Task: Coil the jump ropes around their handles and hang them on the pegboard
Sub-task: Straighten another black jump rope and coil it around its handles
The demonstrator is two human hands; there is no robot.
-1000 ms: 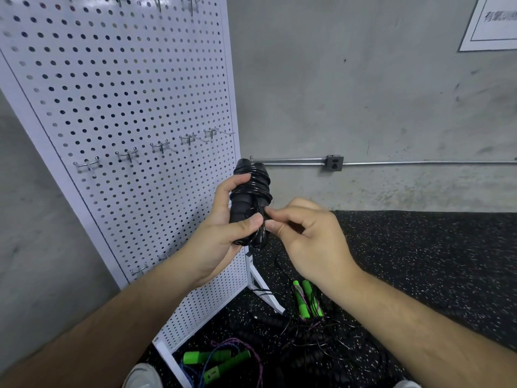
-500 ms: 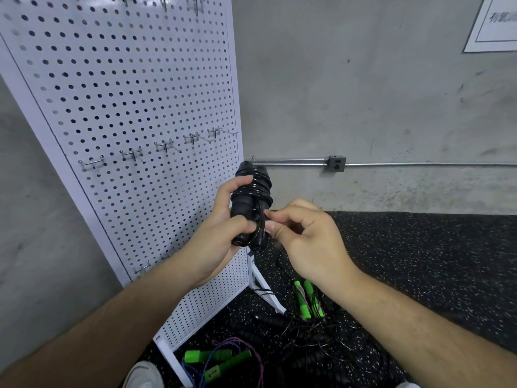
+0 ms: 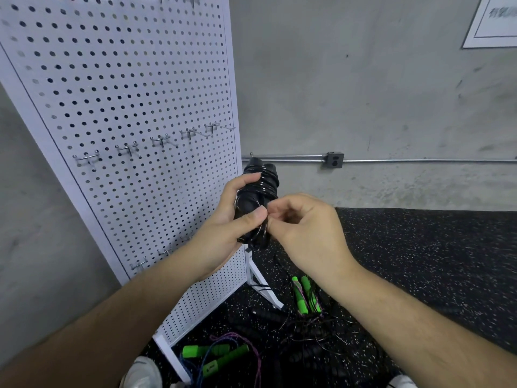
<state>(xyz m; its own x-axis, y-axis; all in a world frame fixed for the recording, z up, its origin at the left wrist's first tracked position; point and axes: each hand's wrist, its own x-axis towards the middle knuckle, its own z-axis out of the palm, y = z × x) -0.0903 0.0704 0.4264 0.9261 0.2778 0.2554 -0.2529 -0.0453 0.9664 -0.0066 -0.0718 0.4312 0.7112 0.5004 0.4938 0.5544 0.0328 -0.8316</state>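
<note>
My left hand (image 3: 223,225) grips a black jump rope (image 3: 258,186), its two handles held upright together with the thin black cord wound around them. My right hand (image 3: 305,228) pinches the cord at the lower part of the bundle, fingertips against my left thumb. The white pegboard (image 3: 126,93) stands just left of the bundle, with a row of bare metal hooks (image 3: 156,141) at about hand height. More ropes lie on the floor below: a coiled green-handled one (image 3: 306,295), a loose green-handled one (image 3: 215,357) and several tangled black ones (image 3: 302,331).
The pegboard rests on a white foot (image 3: 265,287) that juts toward the rope pile. A concrete wall with a metal conduit and outlet box (image 3: 333,159) is behind. Black speckled rubber flooring (image 3: 433,261) spreads to the right. My shoes (image 3: 142,371) show at the bottom edge.
My right hand has shifted its pinch slightly along the cord at the bundle's lower end, closer against my left thumb. The bundle stays in the same place.
</note>
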